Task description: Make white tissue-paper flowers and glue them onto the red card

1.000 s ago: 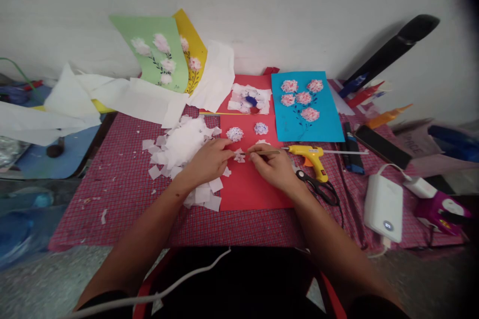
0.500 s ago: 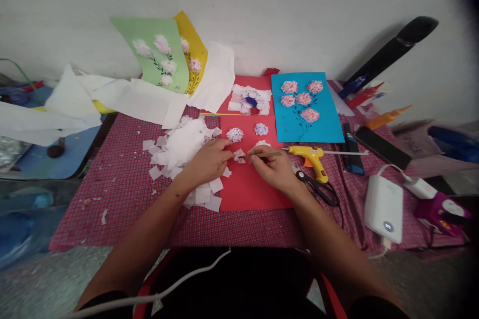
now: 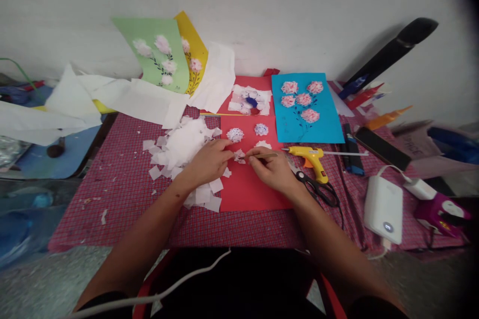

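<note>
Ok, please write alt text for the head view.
The right hand holds a thin stick at crumpled paper on a red sheet, the left hand beside it. White paper squares, a glue gun and scissors lie nearby.

Work sheet (image 3: 258,189) on table (image 3: 130,199), w/ two paper blooms (image 3: 235,134) on its far part & small paper tuft (image 3: 239,156) nr its L edge. L of sheet: pile of tissue squares (image 3: 183,144); behind-L, two cards (image 3: 151,30) vs. wall (image 3: 254,10); directly behind, daubed paper (image 3: 243,105). R of sheet: glue gun (image 3: 305,152), scissors (image 3: 301,176), then phone (image 3: 382,148) & pwr bank (image 3: 383,207) farther R; flower card (image 3: 329,119) behind-R.
</note>
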Available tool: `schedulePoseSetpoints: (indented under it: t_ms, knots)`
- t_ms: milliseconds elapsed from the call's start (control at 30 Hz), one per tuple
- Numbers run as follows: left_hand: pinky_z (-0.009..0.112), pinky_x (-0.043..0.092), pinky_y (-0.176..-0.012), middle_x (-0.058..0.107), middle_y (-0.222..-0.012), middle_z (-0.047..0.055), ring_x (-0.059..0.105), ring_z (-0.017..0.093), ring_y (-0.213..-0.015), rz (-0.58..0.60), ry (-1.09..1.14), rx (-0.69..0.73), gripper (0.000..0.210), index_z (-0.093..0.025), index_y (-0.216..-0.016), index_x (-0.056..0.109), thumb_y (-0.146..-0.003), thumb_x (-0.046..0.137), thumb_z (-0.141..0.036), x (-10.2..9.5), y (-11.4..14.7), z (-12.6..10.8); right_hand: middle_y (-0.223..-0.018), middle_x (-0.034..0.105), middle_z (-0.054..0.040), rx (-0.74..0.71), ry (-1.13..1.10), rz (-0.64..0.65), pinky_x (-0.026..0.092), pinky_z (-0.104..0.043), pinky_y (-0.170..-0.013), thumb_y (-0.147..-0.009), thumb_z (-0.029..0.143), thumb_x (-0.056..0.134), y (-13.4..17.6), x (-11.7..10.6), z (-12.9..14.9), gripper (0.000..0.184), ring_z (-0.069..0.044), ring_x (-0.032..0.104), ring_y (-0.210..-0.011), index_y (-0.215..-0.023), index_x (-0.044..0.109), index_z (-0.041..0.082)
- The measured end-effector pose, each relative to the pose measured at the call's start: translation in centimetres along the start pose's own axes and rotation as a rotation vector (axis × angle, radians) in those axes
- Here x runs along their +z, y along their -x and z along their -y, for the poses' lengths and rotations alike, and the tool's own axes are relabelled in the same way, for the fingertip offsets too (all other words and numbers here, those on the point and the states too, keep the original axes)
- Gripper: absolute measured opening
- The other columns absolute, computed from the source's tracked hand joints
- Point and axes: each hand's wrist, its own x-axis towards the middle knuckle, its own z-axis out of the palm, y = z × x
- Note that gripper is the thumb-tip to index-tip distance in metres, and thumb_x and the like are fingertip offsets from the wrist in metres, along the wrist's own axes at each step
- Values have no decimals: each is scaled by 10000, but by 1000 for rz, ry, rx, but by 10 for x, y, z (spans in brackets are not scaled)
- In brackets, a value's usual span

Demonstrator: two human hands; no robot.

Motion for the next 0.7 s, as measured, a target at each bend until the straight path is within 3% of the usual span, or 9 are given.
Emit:
schedulePoseSetpoints:
  t_ms: [100, 267, 433, 533, 700]
  knots:
    - [446, 551, -1005, 663, -1209, 138, 629, 266, -1123, -4, 2, -4, 271, -160, -997, 767, -941, 511, -92, 1, 0, 1, -907, 811, -41, -13, 2, -54, 542, -315, -692, -958, 259, 570, 0, -2, 0, 206, -195, 731, -756, -942, 774, 241]
    - [435, 542, -1032, 654, -1287, 125, 617, 255, -1182, -44, 26, -29, 329, -183, -1127, 761, -947, 503, -86, 2, 0, 1, -885, 802, -29, -2, -9, -81, 532, -311, -664, -965, 281, 580, 2, -2, -1, 198, -183, 705, -708, -980, 774, 245]
    - [438, 548, -1009, 655, -1260, 131, 621, 264, -1148, -8, 5, -8, 397, -185, -1228, 754, -937, 509, -72, 1, 0, -1, -810, 762, -29, 46, -52, -148, 503, -311, -619, -969, 310, 586, 3, -3, -10, 200, -182, 665, -652, -990, 768, 230]
    - [439, 558, -972, 654, -1242, 132, 626, 264, -1103, 11, 0, -9, 371, -180, -1181, 773, -935, 518, -74, 0, -1, -2, -745, 726, -18, 77, -53, -186, 473, -305, -588, -963, 297, 575, 2, -4, -14, 200, -176, 630, -607, -963, 760, 219]
    - [456, 562, -997, 663, -1230, 139, 628, 273, -1144, 24, 5, -24, 300, -172, -1050, 783, -940, 519, -82, -2, -2, -3, -789, 751, -31, 69, -16, -127, 507, -312, -637, -945, 276, 579, 0, -4, -14, 177, -194, 687, -677, -930, 748, 224]
